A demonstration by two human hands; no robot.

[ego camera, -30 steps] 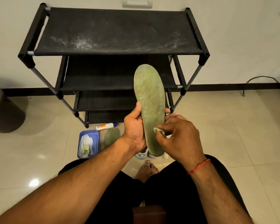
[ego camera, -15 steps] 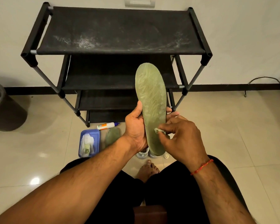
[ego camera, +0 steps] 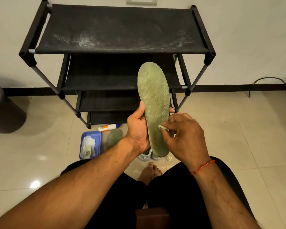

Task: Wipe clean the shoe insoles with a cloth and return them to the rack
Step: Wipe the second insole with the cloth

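1. Green and mesh-textured, the insole (ego camera: 153, 103) is held nearly upright, toe end up, in front of the lower shelves of the black rack (ego camera: 119, 30).
2. The left hand (ego camera: 138, 129) grips the insole along its left edge, thumb on the front and fingers wrapped behind.
3. The right hand (ego camera: 186, 138) pinches a small pale cloth (ego camera: 162, 127) in curled fingers and presses it against the insole's lower half, near the right edge.
4. The rack stands against the wall; its top shelf carries whitish dusty streaks.
5. A second insole (ego camera: 114, 138), also green, lies flat on the tiled floor (ego camera: 238, 138) just below the rack.
6. Left of it sits a blue tray (ego camera: 98, 138) holding crumpled white wipes (ego camera: 87, 144). A white tube with an orange label (ego camera: 108, 127) lies just beyond the tray.
7. A pair of pale shoes (ego camera: 145, 156) shows partly beneath the hands, with a small white cap (ego camera: 169, 158) beside them.
8. A red thread (ego camera: 203, 166) circles the right wrist, and a dark bin (ego camera: 5, 109) stands at far left.
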